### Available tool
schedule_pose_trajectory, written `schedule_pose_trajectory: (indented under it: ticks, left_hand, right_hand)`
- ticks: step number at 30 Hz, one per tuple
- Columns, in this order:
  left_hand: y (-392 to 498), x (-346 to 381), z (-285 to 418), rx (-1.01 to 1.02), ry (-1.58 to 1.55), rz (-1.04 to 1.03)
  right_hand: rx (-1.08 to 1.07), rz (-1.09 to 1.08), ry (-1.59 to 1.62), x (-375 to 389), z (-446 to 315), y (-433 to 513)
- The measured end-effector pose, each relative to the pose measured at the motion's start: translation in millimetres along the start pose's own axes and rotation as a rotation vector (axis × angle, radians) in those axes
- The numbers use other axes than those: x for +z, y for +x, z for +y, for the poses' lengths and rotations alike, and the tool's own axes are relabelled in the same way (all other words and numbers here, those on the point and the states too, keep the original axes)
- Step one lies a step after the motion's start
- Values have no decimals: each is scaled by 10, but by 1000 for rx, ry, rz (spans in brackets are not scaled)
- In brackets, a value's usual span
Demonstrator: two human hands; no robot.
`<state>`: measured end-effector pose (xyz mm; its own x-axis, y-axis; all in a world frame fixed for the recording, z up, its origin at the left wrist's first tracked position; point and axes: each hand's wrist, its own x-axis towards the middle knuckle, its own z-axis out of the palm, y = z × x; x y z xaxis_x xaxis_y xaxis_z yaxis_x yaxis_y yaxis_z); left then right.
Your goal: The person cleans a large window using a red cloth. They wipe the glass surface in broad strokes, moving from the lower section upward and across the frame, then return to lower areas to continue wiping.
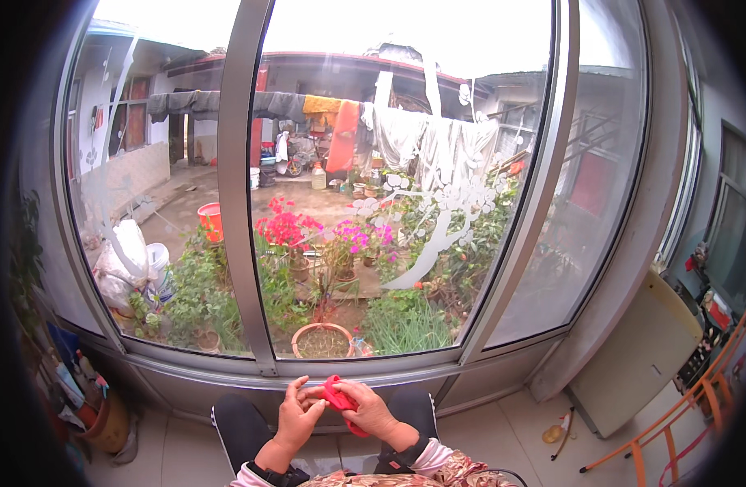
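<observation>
A red piece of fabric or knitting (341, 399) is bunched over my lap, with a strip hanging down below. My right hand (376, 414) grips it from the right, its fingers laid over the top. On the left side, my left hand (297, 417) has its fingertips and thumb close together at the edge of the red piece. Whether these fingertips pinch a thread or a small tool is too small to tell. Both wrists wear dark bands. My knees in dark trousers (242, 426) are on either side of my hands.
Right before me stands a metal-framed window (373, 371); beyond it lies a yard with potted flowers. To the left is a large pot (102, 429) holding assorted items. At right are a pale cabinet (640, 353), an orange tubular frame (671, 417) and a small stick (564, 433) on the tiled floor.
</observation>
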<state>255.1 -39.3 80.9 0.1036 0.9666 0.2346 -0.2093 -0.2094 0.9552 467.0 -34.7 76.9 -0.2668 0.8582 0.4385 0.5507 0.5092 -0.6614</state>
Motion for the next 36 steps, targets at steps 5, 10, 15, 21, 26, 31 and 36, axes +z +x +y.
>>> schedule_pose_trajectory:
  ticks: [5,10,15,21,26,31,36]
  left_hand:
    - [59,-1117,-107,323,405,413]
    - [-330,-3018,-1001,13,462,789]
    - [-1411,-3609,-2113,-812,96,715]
    - [-1758,-3389,-2339,-1053,92,643]
    - [-1668,-3317,-2240,-1072,108,622]
    - [-1602,-3314,-2238,-1083,103,613]
    - [-1600,-3363,-2253,-1098,95,604]
  right_hand:
    - [-225,535,-41,-1137,-118,338]
    - [-299,1157,-204,-2542,-104,913]
    - [-217,1332,-119,-3088,-202,1839]
    - [-668,861,-626,-2115,-887,2578]
    - [-956,582,-900,-2063,-1363,2898]
    - [-923,898,-1068,-3159,-1459,3146]
    - [-532,1377,-875,-4157,-1482,3334]
